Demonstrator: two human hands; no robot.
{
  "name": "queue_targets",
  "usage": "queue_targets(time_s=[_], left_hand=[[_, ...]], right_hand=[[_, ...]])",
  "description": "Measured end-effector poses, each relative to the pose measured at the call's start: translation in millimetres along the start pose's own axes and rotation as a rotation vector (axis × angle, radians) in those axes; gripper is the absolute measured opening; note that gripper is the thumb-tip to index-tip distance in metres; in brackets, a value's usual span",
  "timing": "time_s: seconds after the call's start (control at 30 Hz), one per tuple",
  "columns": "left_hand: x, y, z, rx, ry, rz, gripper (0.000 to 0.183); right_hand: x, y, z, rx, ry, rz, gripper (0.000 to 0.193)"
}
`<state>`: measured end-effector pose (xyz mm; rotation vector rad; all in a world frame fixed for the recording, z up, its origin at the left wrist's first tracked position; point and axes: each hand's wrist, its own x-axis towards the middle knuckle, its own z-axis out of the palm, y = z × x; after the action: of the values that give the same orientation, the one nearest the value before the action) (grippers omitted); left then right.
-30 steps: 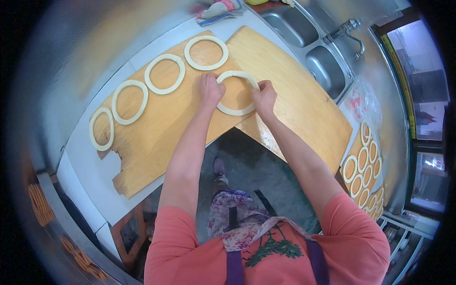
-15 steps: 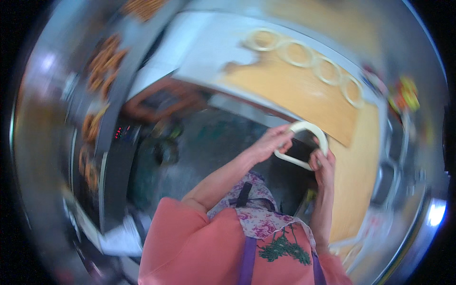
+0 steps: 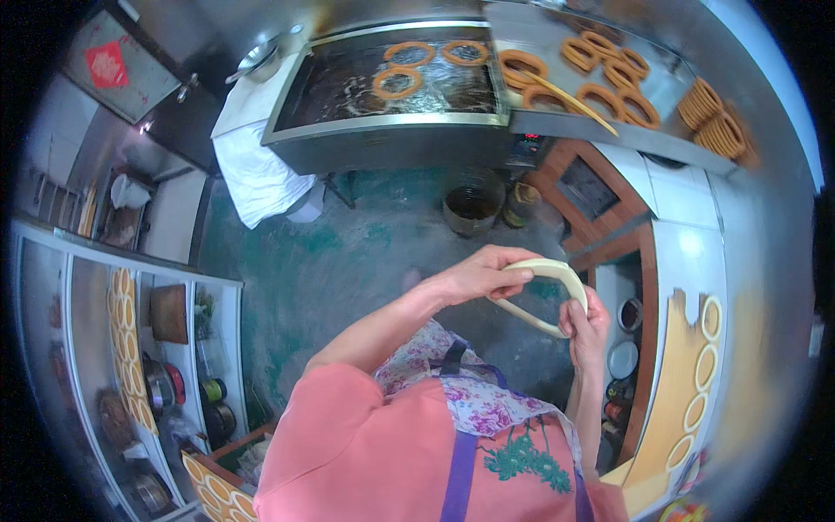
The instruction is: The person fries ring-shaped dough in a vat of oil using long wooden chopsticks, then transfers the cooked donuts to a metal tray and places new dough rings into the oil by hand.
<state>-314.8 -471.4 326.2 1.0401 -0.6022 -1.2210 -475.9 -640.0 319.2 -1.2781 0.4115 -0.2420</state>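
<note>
A pale ring of raw dough point(image 3: 565, 275) is stretched between my two hands above the floor. My left hand point(image 3: 491, 277) pinches its upper left side, thumb on top and fingers curled beneath. My right hand point(image 3: 586, 326) is closed round the opposite side. The ring hangs as a long, bent loop, its lower strand point(image 3: 526, 318) passing below the left hand. Ahead, three browned dough rings point(image 3: 409, 55) float in bubbling oil in a wide rectangular fryer point(image 3: 383, 130).
Right of the fryer, a metal tray point(image 3: 557, 26) holds several fried rings point(image 3: 600, 100) and a long wooden stick point(image 3: 574, 104). Raw rings point(image 3: 705, 367) lie on a wooden board point(image 3: 665, 391) at right. A dark pot point(image 3: 472, 209) stands on the floor. Shelves point(image 3: 178, 322) line the left.
My view has swung left, bringing the fryer ahead and the board of raw rings to the right edge. Both hands keep hold of the dough ring, which is now more bent.
</note>
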Motion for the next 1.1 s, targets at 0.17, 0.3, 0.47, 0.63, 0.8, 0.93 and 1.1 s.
queue_targets(time_s=[0.17, 0.3, 0.47, 0.63, 0.8, 0.93, 1.1], left_hand=[[-73, 65, -130, -0.002, 0.197, 0.056, 0.038], [-104, 111, -240, 0.033, 0.301, 0.075, 0.037], [-131, 175, -364, 0.151, 0.389, 0.063, 0.036], [-140, 229, -468, 0.312, 0.506, 0.134, 0.031], [-160, 258, -562, 0.512, 0.625, 0.087, 0.027], [-180, 260, -624, 0.634, 0.654, -0.024, 0.020], [-195, 228, -693, 0.765, 0.648, -0.109, 0.018]], right_hand=[[108, 4, 143, -0.107, -0.200, 0.040, 0.025], [193, 14, 247, -0.188, -0.241, 0.125, 0.023], [296, 25, 353, -0.254, -0.321, 0.071, 0.020], [395, 15, 440, -0.375, -0.423, 0.025, 0.018], [481, 47, 512, -0.395, -0.632, -0.105, 0.021], [527, 90, 557, -0.532, -0.719, -0.092, 0.024], [554, 146, 598, -0.675, -0.729, -0.166, 0.026]])
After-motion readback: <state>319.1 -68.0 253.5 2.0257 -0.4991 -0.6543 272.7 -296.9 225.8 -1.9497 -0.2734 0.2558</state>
